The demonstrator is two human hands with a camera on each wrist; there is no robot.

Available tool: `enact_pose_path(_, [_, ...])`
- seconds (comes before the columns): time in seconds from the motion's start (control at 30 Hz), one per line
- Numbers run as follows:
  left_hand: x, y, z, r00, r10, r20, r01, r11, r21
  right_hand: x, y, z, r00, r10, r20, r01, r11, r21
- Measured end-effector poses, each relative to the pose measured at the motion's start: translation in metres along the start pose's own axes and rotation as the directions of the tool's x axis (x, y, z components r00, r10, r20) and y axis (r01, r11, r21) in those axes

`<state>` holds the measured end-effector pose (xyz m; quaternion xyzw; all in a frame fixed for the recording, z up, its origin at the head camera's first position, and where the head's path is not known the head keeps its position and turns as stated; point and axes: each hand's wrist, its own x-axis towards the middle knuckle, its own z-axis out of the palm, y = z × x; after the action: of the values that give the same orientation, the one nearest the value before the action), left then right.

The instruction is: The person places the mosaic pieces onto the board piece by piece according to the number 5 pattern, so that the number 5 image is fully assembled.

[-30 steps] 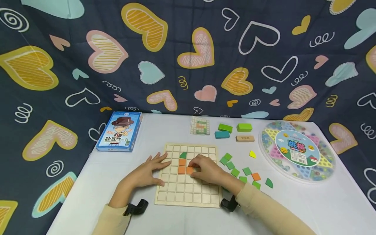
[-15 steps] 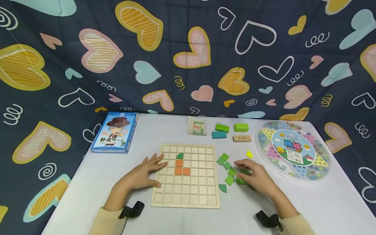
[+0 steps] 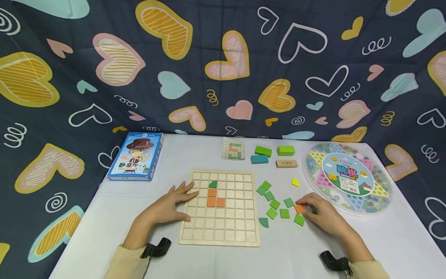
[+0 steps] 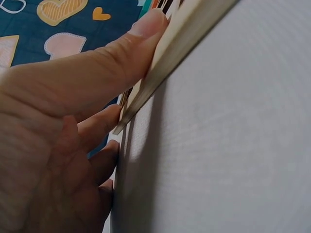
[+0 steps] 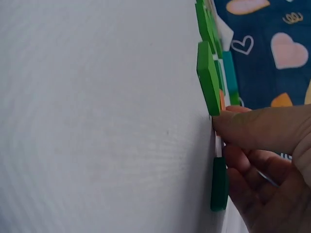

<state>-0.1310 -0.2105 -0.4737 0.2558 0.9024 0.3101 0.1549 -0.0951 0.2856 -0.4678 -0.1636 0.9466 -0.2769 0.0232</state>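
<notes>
A game box [image 3: 136,157] and heart-patterned cloth [image 3: 223,89] mark a play corner.

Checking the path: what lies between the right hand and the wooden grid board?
In the head view: the orange square tile at the right hand, then loose green square tiles and a green quarter-circle tile short of the wooden grid board.

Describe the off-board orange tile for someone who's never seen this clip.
Find the round Chinese checkers set at far right. Below its left edge in the head view, the right hand pinches a square tile. Beside green tiles, it's the only orange one off the gridded board.
</notes>
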Motion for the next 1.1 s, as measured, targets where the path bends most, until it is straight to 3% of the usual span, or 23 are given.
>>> enact_pose_path(0.17, [0.000, 0.000, 0.000, 1.000, 0.001, 0.005, -0.001, 1.000, 0.006, 0.000, -0.002, 0.000, 0.998, 0.051, -0.026, -0.054, 0.995, -0.083])
enact_pose_path(0.3, [0.000, 0.002, -0.002, 1.000, 0.014, 0.005, -0.015, 1.000, 0.008, -0.001, -0.012, -0.003, 0.995, 0.092, -0.045, -0.094, 0.994, -0.056])
enact_pose_path(0.43, [0.000, 0.002, -0.002, 1.000, 0.019, -0.005, -0.019, 1.000, 0.004, 0.008, -0.034, 0.003, 0.997, 0.047, -0.069, -0.046, 0.999, 0.022])
enact_pose_path(0.63, [0.000, 0.002, -0.001, 1.000, 0.000, -0.003, 0.000, 1.000, -0.006, 0.039, -0.079, 0.030, 0.993, -0.067, -0.095, 0.080, 0.987, 0.142])
enact_pose_path(0.87, [0.000, 0.002, -0.002, 1.000, 0.001, -0.005, -0.001, 1.000, -0.013, 0.075, -0.122, 0.068, 0.991, -0.136, 0.018, 0.131, 0.976, 0.176])
enact_pose_path(1.1, [-0.001, 0.002, -0.001, 1.000, -0.001, -0.002, 0.001, 1.000, -0.011, 0.093, -0.139, 0.085, 0.968, -0.216, 0.124, 0.210, 0.976, 0.056])
